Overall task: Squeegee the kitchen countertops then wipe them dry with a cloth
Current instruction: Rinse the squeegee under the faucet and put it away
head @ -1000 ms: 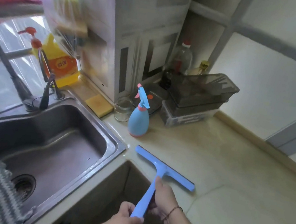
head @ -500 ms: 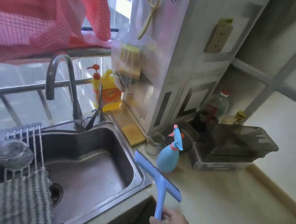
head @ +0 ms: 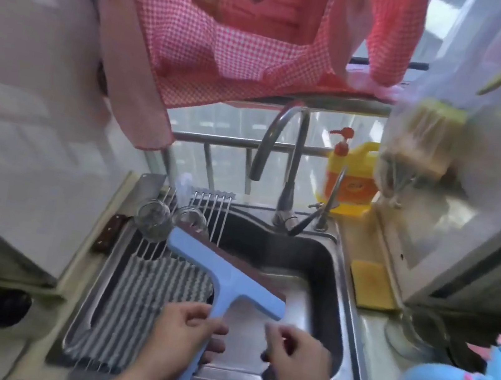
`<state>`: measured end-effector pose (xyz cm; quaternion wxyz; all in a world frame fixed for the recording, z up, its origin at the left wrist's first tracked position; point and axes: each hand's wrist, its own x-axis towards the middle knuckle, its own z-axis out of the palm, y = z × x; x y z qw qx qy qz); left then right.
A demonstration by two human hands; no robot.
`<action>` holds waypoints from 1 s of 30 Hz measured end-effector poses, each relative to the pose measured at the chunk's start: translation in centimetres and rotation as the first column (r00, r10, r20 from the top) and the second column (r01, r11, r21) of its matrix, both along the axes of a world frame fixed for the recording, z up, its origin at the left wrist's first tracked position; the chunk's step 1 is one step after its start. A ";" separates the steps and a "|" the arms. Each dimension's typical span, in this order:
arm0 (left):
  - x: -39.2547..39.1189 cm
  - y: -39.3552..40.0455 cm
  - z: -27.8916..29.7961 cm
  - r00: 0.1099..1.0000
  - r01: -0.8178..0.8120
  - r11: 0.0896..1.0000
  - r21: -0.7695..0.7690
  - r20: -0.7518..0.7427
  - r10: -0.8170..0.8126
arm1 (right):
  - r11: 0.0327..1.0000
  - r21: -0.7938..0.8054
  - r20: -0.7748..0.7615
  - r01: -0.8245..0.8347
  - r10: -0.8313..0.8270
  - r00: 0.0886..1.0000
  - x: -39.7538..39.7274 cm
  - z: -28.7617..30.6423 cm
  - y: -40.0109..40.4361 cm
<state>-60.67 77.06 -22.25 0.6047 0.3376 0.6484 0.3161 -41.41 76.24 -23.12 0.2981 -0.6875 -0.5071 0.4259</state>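
I see my left hand (head: 184, 330) curled round the blue plastic squeegee (head: 225, 279), its flat T-shaped blade above the steel sink (head: 338, 289). My right hand (head: 298, 358) hovers just beside the handle, loosely curled, its grip empty. A ribbed striped cloth (head: 140, 297) lies left in the sink.
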 end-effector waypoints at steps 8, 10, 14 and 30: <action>-0.6 1.3 0.5 0.974 -0.204 0.978 0.039 -0.096 0.207 | 0.955 0.005 -0.235 0.295 -0.286 0.929 6.2 -5.1 22.4; -0.6 1.7 0.2 0.972 -0.221 0.975 0.032 -0.078 0.222 | 0.946 0.031 -0.158 0.322 -0.313 0.936 6.6 -5.4 24.7; -0.1 2.4 0.1 0.983 -0.175 0.984 0.036 -0.048 0.177 | 0.914 0.057 -0.112 0.402 -0.394 0.912 8.0 -5.9 26.6; 2.1 3.1 0.8 0.995 -0.081 0.996 0.024 -0.051 0.082 | 0.814 0.151 -0.288 0.561 -0.507 0.812 8.1 -5.8 24.5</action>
